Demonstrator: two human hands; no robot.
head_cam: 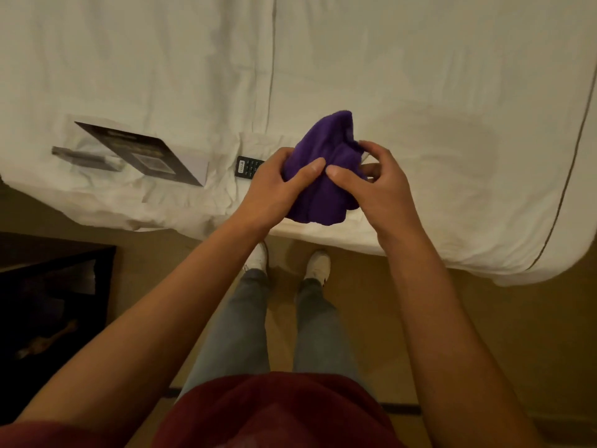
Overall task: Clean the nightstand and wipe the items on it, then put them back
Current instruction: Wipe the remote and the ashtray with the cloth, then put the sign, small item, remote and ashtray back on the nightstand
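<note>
Seen from the head camera, a person holds a bunched purple cloth [323, 169] over the edge of a white-sheeted bed [420, 92] — soft, deep violet, folded into a rumpled mound. The left hand [274, 185] and right hand [378, 185] grip it from either side, fingers curled into the fabric. A black remote [247, 167] lies just beside the left hand, with a dark card [145, 153] further left.

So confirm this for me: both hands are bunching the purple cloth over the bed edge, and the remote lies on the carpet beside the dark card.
Not quite. In the head view, both the left hand and right hand do grip the purple cloth over the bed edge, but the remote lies on the white sheet, not the carpet, beside the dark card.
</note>
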